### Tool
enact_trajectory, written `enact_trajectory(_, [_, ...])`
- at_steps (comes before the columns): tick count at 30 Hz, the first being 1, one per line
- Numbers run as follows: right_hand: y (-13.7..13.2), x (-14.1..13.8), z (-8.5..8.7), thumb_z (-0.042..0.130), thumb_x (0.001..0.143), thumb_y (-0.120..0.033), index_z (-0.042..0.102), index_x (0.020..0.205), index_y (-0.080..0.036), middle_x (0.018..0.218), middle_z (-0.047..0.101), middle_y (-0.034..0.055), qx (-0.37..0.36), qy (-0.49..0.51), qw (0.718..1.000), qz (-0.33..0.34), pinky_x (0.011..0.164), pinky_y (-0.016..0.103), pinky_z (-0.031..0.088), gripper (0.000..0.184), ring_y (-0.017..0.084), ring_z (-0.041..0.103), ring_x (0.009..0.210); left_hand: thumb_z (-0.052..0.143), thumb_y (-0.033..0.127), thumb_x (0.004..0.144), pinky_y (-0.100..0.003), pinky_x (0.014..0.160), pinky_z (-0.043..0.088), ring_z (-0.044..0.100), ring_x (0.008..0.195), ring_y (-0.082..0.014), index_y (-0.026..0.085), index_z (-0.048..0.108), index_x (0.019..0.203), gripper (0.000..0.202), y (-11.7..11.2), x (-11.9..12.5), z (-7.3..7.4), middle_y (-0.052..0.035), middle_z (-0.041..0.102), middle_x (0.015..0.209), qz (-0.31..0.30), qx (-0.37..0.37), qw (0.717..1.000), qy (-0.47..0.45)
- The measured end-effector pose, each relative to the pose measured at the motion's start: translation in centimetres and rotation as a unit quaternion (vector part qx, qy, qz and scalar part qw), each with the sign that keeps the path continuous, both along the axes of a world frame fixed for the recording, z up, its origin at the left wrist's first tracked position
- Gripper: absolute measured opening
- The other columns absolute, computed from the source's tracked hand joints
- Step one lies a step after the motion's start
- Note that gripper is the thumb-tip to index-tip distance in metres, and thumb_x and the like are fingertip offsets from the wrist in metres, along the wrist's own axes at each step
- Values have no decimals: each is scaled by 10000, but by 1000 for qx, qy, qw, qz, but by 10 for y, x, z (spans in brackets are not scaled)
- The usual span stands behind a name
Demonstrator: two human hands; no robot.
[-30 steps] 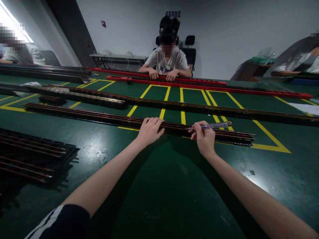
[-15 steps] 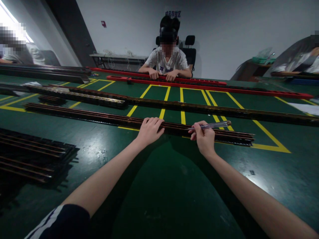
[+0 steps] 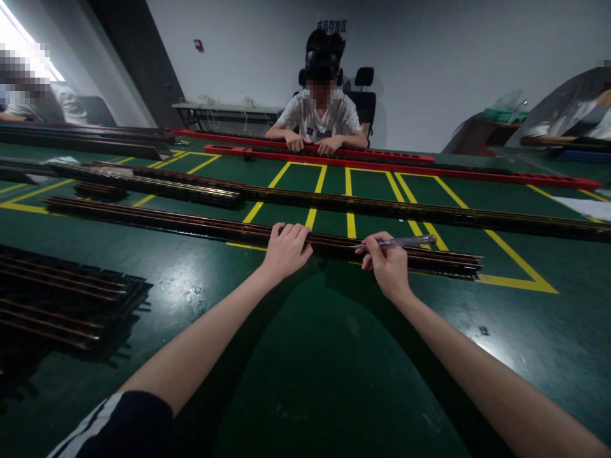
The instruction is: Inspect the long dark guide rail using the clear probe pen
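Observation:
A long dark rail strip [image 3: 191, 224] lies across the green table [image 3: 310, 356] in front of me. My left hand [image 3: 285, 249] rests on top of it, fingers curled over its far edge. My right hand [image 3: 389, 267] sits a little to the right on the same strip, closed around a clear-handled screwdriver [image 3: 405, 242] that points left and lies almost flat along the strip.
More dark strips [image 3: 405, 210] lie further back, and a stack of them [image 3: 62, 299] sits at my near left. Red rails [image 3: 382, 166] run along the far side, where a seated person [image 3: 319, 108] rests both hands. Other people sit at far left and far right. Yellow lines mark the table.
Both hands and the screwdriver have shifted very slightly to the left along the strip. Otherwise nothing has moved.

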State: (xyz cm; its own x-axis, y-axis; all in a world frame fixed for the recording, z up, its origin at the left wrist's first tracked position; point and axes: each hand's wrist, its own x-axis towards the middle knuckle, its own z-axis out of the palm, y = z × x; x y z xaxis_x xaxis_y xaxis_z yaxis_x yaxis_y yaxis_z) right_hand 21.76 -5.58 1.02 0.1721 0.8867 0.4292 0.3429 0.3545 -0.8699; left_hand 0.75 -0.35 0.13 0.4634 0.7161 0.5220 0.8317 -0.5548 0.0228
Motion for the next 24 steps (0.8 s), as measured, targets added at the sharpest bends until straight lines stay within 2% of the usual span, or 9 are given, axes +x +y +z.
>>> enact_trajectory(14, [1, 0, 1, 509, 863, -437, 548, 760, -173, 658, 691, 34, -5, -38, 999, -17, 408, 212, 430, 286, 83, 540, 388, 386, 152, 871, -449, 978, 320, 560, 1068, -235, 167, 583, 1156, 346, -2, -1, 1, -89, 655, 1134, -4, 9, 1000, 10])
enact_trajectory(24, [-1, -1, 1, 512, 866, -410, 545, 743, -173, 628, 668, 21, 3, -26, 999, -33, 408, 210, 428, 269, 83, 538, 398, 384, 68, 832, -460, 987, 321, 556, 1088, -234, 167, 589, 1157, 397, -3, -1, 3, -89, 652, 1153, -3, 3, 1000, 17])
